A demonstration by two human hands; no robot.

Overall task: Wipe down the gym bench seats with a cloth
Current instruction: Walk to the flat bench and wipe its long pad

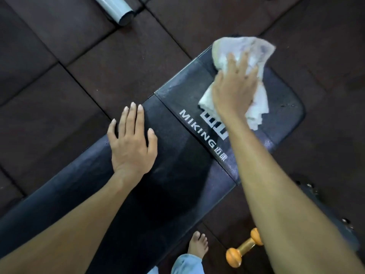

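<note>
A black padded gym bench [177, 155] runs from lower left to upper right, with a white "MIKING" logo on its far pad. A crumpled white cloth [254, 56] lies on the far end of that pad. My right hand [235, 84] lies on top of the cloth with fingers spread and presses it onto the pad. My left hand [131, 143] rests flat on the near pad's left edge, fingers straight, holding nothing.
Dark rubber floor tiles [98, 62] surround the bench. A grey metal tube [118, 8] lies on the floor at the top left. An orange dumbbell [244, 248] lies by the bench at the bottom, next to a bare foot [198, 244].
</note>
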